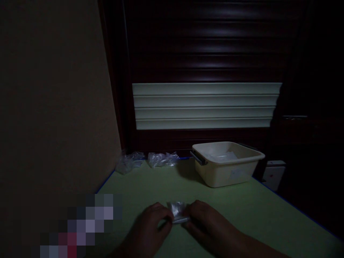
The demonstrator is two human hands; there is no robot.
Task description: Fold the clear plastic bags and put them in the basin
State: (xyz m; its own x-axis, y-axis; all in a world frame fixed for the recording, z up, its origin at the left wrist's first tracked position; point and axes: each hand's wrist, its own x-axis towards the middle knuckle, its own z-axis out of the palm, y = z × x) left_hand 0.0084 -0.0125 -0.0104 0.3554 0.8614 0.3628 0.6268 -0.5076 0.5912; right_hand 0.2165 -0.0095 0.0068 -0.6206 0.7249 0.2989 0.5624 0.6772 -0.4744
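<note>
Two-handed grip on a small plastic packet (177, 210) at the middle of the worktop (161, 182), well in from its blue-trimmed far edge. The left hand (153, 227) has thumb and forefinger curled into a loop, their tips nearly closed on the packet's left side; the right hand (208, 220) pinches the right side, its fingertips partly in shadow. A pale patch (238, 174) on the cream tub (223, 177), near the far right corner, is too dim to read. The packet is clear, shiny and creased, with a pale band along its near edge.
</note>
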